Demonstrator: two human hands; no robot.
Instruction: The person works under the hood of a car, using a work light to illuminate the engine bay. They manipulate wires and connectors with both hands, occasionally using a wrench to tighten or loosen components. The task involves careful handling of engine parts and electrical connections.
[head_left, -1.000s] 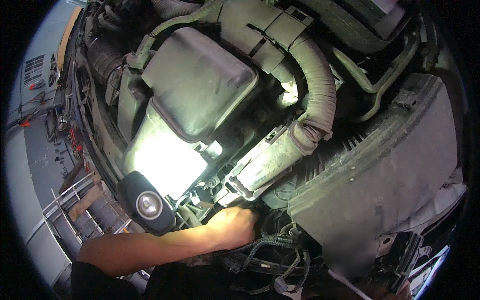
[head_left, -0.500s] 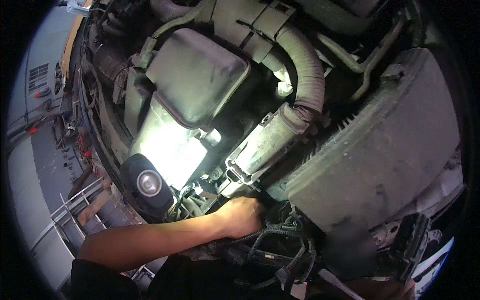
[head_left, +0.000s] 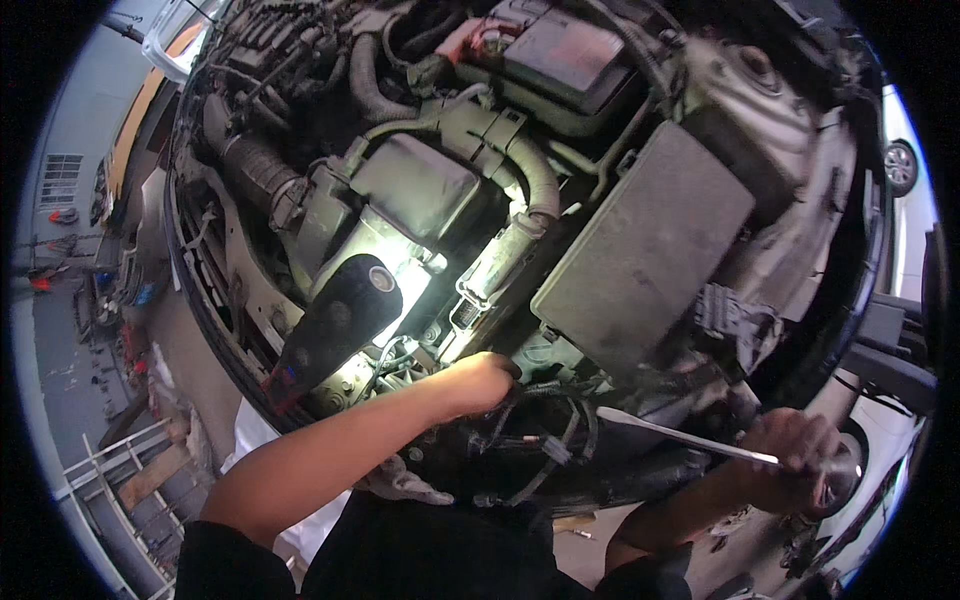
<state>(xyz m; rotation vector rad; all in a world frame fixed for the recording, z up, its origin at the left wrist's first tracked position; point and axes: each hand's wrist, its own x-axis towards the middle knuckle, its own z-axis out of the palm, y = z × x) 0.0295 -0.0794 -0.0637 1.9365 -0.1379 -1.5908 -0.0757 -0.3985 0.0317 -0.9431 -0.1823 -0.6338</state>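
At lower right, the right hand [head_left: 797, 446] grasps a silver hand tool [head_left: 690, 440]; centrally, the left hand [head_left: 482, 383] curls beside wiring [head_left: 557, 448], its hold impossible to tell.

The tool [head_left: 690, 437] is smooth, glossy metal; the box cover [head_left: 645, 240], matt plastic (dusty).

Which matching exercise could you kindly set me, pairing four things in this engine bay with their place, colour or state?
1. Metal tool
2. Work lamp
3. Left hand
4. Box cover

A. Dusty grey, right of the ribbed hose
B. Its grip hidden from view
C. In the right hand
D. Black, left of the left hand

Pairs: 1-C, 2-D, 3-B, 4-A
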